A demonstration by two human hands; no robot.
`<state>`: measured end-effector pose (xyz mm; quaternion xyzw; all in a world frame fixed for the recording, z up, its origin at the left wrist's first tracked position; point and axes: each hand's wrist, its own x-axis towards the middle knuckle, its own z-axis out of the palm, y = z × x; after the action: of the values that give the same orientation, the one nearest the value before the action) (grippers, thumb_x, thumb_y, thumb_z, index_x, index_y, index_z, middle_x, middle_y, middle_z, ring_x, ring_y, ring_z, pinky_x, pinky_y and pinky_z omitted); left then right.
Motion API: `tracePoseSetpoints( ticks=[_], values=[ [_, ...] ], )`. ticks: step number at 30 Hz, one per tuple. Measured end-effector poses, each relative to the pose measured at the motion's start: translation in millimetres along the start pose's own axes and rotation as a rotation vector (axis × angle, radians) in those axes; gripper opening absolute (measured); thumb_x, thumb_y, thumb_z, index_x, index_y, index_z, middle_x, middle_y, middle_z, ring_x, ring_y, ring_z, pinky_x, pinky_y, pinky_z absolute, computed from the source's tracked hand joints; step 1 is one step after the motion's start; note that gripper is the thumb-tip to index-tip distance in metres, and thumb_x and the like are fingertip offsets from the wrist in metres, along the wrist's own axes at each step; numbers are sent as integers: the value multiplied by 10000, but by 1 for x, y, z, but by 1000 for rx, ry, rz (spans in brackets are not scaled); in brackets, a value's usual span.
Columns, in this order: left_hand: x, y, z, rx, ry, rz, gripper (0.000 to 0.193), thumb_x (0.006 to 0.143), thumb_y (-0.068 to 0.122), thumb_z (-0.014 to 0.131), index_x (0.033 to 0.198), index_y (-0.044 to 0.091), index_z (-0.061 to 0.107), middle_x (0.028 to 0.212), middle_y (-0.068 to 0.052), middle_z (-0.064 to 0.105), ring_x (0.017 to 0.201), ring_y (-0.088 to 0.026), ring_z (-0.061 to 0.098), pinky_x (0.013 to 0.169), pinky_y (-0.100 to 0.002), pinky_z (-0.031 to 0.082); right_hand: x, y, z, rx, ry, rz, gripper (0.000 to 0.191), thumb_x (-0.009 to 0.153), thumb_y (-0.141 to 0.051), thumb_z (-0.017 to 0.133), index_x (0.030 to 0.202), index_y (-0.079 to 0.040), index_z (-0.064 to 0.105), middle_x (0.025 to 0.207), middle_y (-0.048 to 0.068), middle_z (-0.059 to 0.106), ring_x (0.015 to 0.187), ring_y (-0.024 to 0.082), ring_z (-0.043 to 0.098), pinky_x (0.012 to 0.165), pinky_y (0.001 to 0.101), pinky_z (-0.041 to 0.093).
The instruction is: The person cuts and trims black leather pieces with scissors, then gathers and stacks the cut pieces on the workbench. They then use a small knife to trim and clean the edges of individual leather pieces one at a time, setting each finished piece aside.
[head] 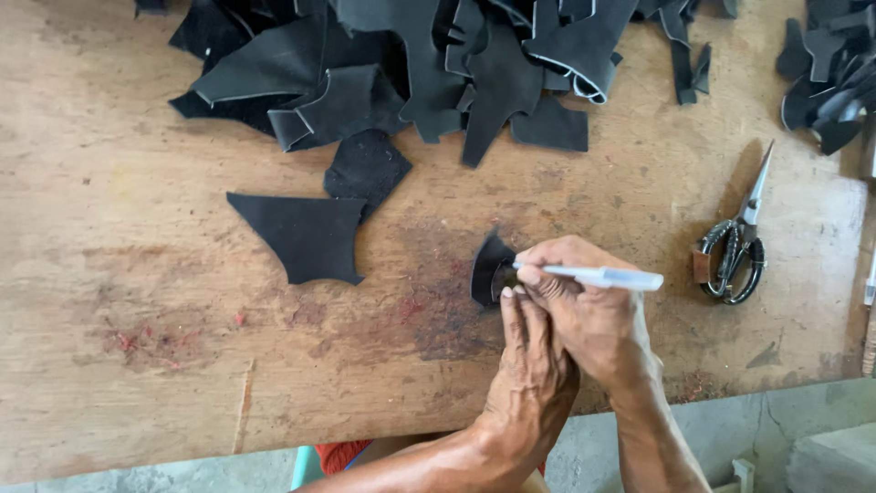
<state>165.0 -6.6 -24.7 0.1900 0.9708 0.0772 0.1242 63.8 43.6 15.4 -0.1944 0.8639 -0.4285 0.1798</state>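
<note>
1. We see a worn wooden table (119, 301).
2. A heap of black leather offcuts (401, 64) covers its far edge; one flat piece (306, 237) lies apart.
3. Our left hand (529, 365) presses fingertips on a small black leather scrap (488, 265) at the table's middle.
4. Our right hand (589, 306) has its fingers closed around a white pen (602, 277), tip at the scrap.
5. Scissors (735, 246) lie to the right.
</note>
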Motion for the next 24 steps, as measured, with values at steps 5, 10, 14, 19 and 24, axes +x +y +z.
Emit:
tracePoseSetpoints(
  ticks=[5, 10, 14, 19, 24],
  values=[
    [-8, -9, -6, -92, 119, -80, 603, 840, 272, 557, 1286, -133, 589, 1416, -426, 420, 1341, -596, 364, 1116, -697, 244, 2, 3, 1, 1, 22, -115, 91, 930, -35, 734, 1014, -17, 705, 943, 50, 756, 862, 100, 698, 734, 237, 585],
    [-20, -22, -5, -95, 242, -138, 502, 882, 189, 538, 1240, -153, 620, 1433, -377, 422, 1369, -498, 392, 1213, -568, 275, 3, 6, 1, 0, 37, -113, 85, 936, -41, 737, 1015, -27, 708, 936, 43, 754, 846, 93, 689, 726, 240, 579],
    [-25, -29, -4, -175, 274, -120, 530, 840, 149, 542, 1241, -193, 596, 1431, -352, 419, 1371, -473, 406, 1216, -522, 283, 4, 7, 1, -10, 35, -126, 96, 931, -49, 743, 1018, -25, 708, 922, 40, 751, 833, 97, 689, 718, 249, 576],
    [-28, -34, -4, -234, 290, -101, 564, 813, 147, 563, 1258, -197, 577, 1432, -343, 412, 1357, -481, 409, 1207, -527, 284, 4, 8, 1, 63, 15, -161, 67, 942, -28, 734, 998, -20, 698, 934, 44, 747, 855, 94, 693, 742, 236, 584],
    [-29, -37, -3, -212, 267, -72, 601, 819, 164, 567, 1296, -201, 553, 1414, -340, 416, 1349, -475, 413, 1199, -525, 289, -2, 12, -3, 59, 38, -153, 69, 930, -26, 731, 989, -20, 696, 968, 48, 767, 893, 88, 722, 766, 229, 611]
  ],
)
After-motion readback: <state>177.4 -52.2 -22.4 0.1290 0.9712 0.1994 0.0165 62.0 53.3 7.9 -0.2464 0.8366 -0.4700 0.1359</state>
